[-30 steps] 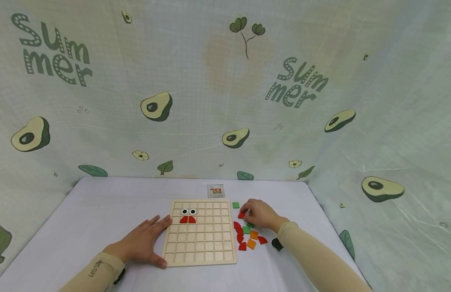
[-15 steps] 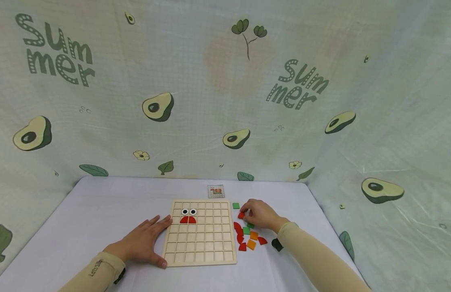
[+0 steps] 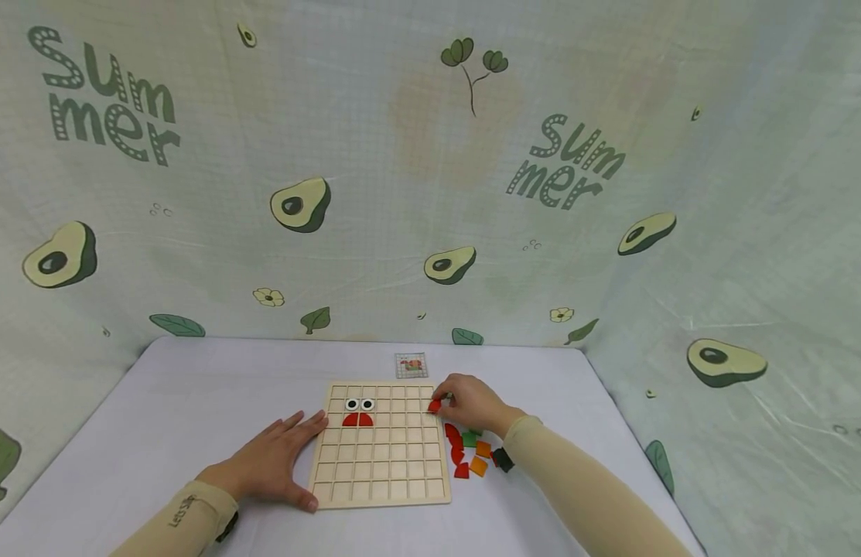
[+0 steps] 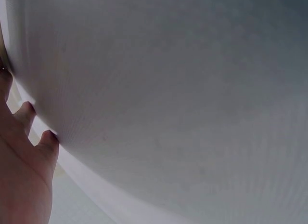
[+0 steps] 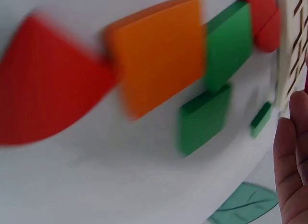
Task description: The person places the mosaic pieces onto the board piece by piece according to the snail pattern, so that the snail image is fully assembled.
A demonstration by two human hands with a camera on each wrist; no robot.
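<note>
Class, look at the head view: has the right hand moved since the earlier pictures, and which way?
Yes: against the wooden grid board, the right hand has moved left, carrying a red piece from beside the board to its right edge.

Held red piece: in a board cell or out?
Out: in the head view, the right hand pinches the red piece across the right edge of the board. Contact: can't tell.

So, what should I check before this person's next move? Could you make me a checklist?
1. Small red piece gripped: ok, the right hand pinches it.
2. Pale wooden grid board steadied: ok, the left hand touches its left edge.
3. Open squares available: ok, most are bare.
4. Small rectangular picture card uncovered: ok.
5. Right hand free: not ok.
6. Red piece touching board: cannot tell.
</note>
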